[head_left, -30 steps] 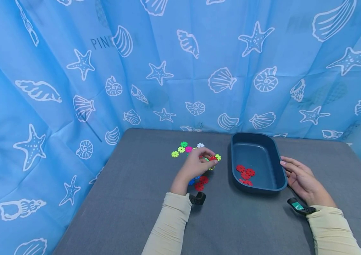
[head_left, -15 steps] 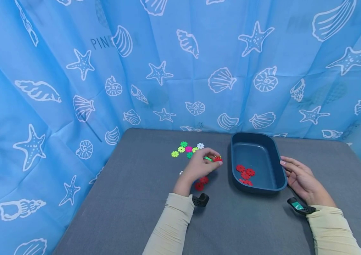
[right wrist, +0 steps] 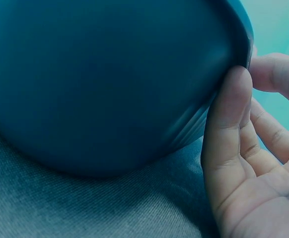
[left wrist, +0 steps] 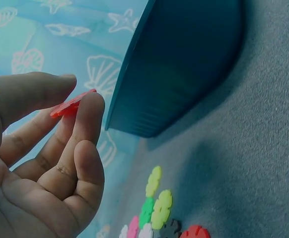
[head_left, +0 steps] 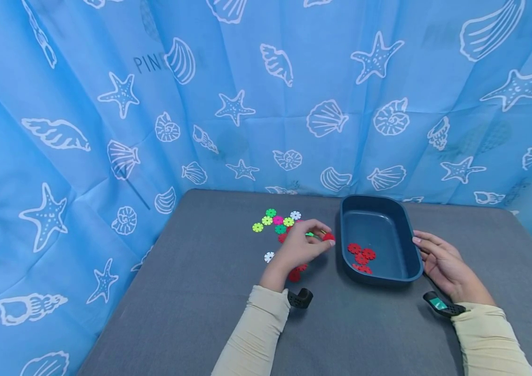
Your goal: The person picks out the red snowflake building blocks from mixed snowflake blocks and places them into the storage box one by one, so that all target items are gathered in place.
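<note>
My left hand point(head_left: 297, 249) pinches a red notched plastic disc point(left wrist: 71, 105) between thumb and fingers. It holds the disc above the table, just left of a dark blue basin point(head_left: 381, 205). Several red discs point(head_left: 361, 258) lie inside the basin, toward its near left. At the basin's right side, my right hand point(head_left: 444, 263) grips the rim, with a finger point(right wrist: 229, 99) against the outer wall. Under and behind the left hand are more discs, partly hidden, among them a pink disc point(head_left: 278, 220) and a yellow-green disc point(head_left: 257, 227).
A white disc point(head_left: 269, 257) lies left of my left wrist, and red discs point(head_left: 294, 275) show beside that wrist. Grey cloth covers the table point(head_left: 176, 313). A blue curtain point(head_left: 266, 104) with shell and starfish prints hangs behind and to the left.
My left hand has moved a little to the right toward the basin, carrying the red disc. Discs beneath it have come into sight. The right hand and basin have stayed still.
</note>
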